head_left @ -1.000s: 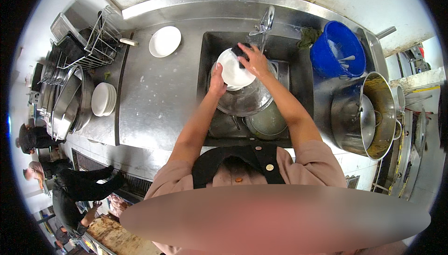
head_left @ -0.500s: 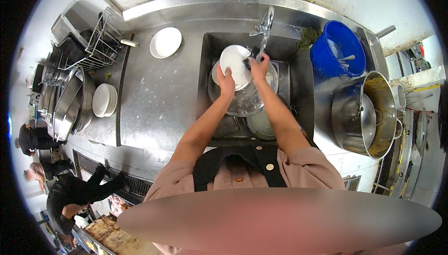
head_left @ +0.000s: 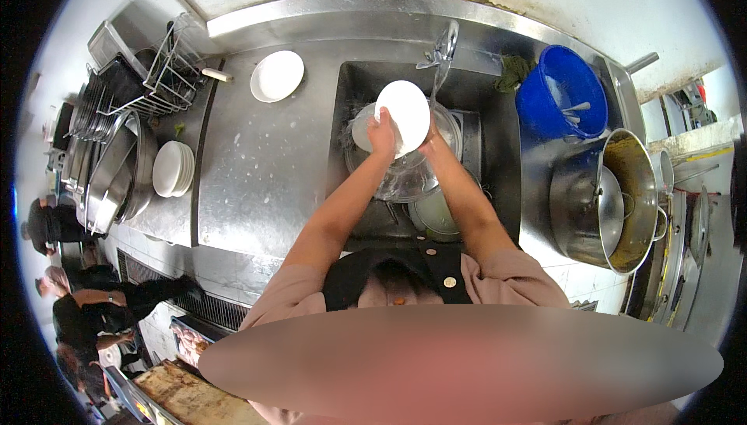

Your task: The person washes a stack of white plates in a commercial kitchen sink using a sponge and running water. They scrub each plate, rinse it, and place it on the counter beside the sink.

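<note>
A shallow white bowl (head_left: 405,112) is held tilted above the sink (head_left: 506,215), near the running faucet (head_left: 445,45). My left hand (head_left: 382,134) grips its left edge, thumb on the near face. At the lower right edge, my right hand (head_left: 429,142) closes on the same bowl, with its fingers mostly hidden behind. Beneath both hands sits a large metal basin (head_left: 412,180) with water in it. Another pale dish (head_left: 362,129) shows partly at the basin's left side. Closer to me in the sink is a round pot-like container (head_left: 437,215).
Another white bowl (head_left: 277,76) lies on the steel counter (head_left: 257,168) to the left, beyond it stacked white dishes (head_left: 173,168) and a wire rack (head_left: 167,75). On the right stand a blue bucket (head_left: 548,102) with utensils and a large steel pot (head_left: 580,207). Other people work far left.
My right hand has moved from under the faucet stream down to the bowl's lower right edge. The bowl has shifted slightly right and turned, its white surface now facing up more fully.
</note>
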`<state>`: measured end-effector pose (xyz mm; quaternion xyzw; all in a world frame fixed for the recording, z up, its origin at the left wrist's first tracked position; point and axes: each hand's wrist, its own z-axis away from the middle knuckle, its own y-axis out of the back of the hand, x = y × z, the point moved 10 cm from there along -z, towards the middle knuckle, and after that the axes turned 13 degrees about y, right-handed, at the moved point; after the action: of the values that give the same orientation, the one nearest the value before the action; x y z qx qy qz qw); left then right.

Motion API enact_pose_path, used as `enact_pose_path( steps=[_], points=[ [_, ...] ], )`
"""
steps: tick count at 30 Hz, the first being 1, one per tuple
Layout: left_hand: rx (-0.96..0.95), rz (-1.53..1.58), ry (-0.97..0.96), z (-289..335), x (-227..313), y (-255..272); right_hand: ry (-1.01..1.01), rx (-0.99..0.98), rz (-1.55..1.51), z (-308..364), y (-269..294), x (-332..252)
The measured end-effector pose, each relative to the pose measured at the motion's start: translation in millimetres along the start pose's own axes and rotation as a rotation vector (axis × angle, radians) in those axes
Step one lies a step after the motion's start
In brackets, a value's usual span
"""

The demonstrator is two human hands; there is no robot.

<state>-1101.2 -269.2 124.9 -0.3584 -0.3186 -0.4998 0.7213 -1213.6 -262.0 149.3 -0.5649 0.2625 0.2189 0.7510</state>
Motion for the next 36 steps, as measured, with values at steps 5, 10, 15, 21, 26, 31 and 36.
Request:
enact_pose_path(
  steps=[5,10,15,21,26,31,36],
  points=[
    [0.252,-0.293,-0.284,-7.7,52.9,14.5,-0.070,-0.015,0.081,18.1,6.5,19.1],
    [0.315,-0.473,-0.642,-0.8,122.1,35.7,-0.258,0.035,0.207,18.6,32.1,17.1],
    [0.183,-0.698,-0.489,-11.1,119.2,58.6,0.212,0.081,0.513,-22.7,35.5,-58.6],
    [-0.132,-0.291,-0.066,-8.1,54.0,42.3,0.824,-0.085,1.549,-12.6,-56.4,-105.0],
    [0.034,-0.648,-0.455,4.3,83.1,17.3,0.902,-0.468,1.754,32.6,-105.9,-42.1],
    [0.109,-0.812,-0.525,25.1,111.4,38.6,0.642,-0.662,2.035,37.4,-76.1,-27.3],
    [0.299,-0.852,-0.623,43.7,180.1,89.4,0.535,-0.270,2.103,-1.0,-48.0,-74.1]
  ],
)
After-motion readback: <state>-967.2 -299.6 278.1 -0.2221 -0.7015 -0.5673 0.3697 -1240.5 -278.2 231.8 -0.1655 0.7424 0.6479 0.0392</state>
